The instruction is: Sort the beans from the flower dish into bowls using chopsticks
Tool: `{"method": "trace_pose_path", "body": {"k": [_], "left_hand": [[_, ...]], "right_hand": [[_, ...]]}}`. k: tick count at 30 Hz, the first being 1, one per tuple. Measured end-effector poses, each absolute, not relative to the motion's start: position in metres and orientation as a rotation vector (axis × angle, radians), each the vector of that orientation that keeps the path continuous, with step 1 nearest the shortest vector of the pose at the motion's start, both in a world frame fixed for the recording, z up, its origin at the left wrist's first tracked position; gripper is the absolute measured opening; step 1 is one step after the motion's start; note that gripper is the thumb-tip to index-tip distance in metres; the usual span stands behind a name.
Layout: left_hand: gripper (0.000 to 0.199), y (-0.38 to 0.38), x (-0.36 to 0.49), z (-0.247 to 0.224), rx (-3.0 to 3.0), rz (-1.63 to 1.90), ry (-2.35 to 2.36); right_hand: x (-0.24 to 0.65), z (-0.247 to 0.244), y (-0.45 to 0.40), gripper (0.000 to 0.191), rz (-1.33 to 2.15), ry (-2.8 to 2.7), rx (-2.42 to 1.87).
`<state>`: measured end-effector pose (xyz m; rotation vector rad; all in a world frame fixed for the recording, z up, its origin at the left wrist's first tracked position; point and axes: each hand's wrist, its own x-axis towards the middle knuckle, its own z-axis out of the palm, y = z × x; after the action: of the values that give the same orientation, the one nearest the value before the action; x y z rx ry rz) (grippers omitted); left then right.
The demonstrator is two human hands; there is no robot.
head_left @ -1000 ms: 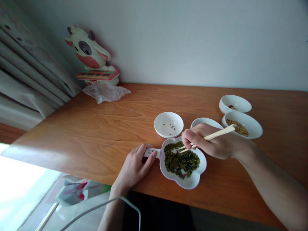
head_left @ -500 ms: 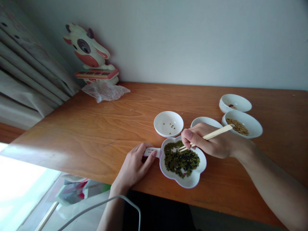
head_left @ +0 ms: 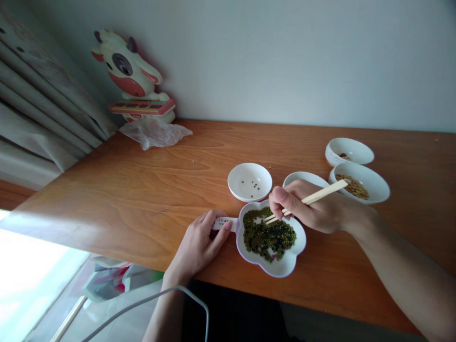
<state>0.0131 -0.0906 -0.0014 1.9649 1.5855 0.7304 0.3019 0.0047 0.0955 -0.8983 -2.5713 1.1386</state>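
My left hand [head_left: 201, 242] is closed on the short white handle of a flower-shaped dish [head_left: 285, 267] near the table's front edge. Green and darker beans [head_left: 265, 235] lie in the dish. My right hand [head_left: 309, 206] grips a pair of light wooden chopsticks [head_left: 324, 192], whose tips touch or hover just over the beans. Behind the dish stands a white bowl [head_left: 244, 179] with several small beans in it. Another white bowl [head_left: 305, 177] is partly hidden by my right hand, and its contents do not show.
At the right, one bowl [head_left: 379, 187] holds tan beans and another [head_left: 359, 151] a few reddish bits. A cow toy [head_left: 137, 78] and a crumpled plastic bag [head_left: 155, 134] are at the back left. A grey cable [head_left: 153, 300] crosses below the wooden table [head_left: 142, 199].
The view has shifted very slightly. Both hands, the chopsticks and the dish look nearly unchanged in place.
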Motion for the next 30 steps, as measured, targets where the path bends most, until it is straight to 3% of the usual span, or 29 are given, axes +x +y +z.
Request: {"method": "trace_pose_path", "body": {"k": [6, 20, 30], "left_hand": [[0.024, -0.091, 0.012, 0.000, 1.953, 0.722, 1.574], [0.025, -0.091, 0.012, -0.001, 1.956, 0.713, 1.568], [0.024, -0.091, 0.011, -0.004, 1.967, 0.726, 1.572]], "right_hand": [[0.311, 0.110, 0.003, 0.076, 1.096, -2.469, -0.843], [0.314, 0.116, 0.004, 0.069, 0.873, -2.189, -0.825], [0.313, 0.112, 0.004, 0.073, 0.976, -2.493, -0.691]]}}
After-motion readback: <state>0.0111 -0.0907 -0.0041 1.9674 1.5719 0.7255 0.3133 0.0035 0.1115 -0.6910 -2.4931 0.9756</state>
